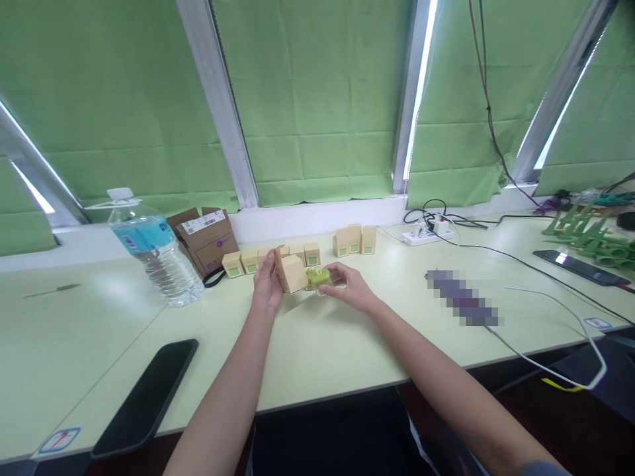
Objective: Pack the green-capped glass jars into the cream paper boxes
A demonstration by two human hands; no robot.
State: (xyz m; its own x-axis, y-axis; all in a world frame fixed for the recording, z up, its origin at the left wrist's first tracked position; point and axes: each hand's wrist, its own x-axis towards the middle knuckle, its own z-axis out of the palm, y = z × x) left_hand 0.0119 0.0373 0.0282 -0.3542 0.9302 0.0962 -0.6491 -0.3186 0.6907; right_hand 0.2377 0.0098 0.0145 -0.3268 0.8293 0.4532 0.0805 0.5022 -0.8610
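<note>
My left hand point(268, 285) grips a small tan cardboard box point(292, 273), tilted just above the pale green table point(317, 344). My right hand point(347, 284) pinches a small green item point(319, 277) pressed against the box's open end. Behind my hands stands a row of similar tan boxes with green labels point(248, 262). A group of three more boxes point(354, 240) stands further right.
A large water bottle point(153, 251) and brown cartons point(206, 238) stand at the left. A black phone point(146, 396) lies near the front edge. A power strip point(426, 233) with cables, another phone point(580, 266) and green plastic parts point(595, 238) are at the right.
</note>
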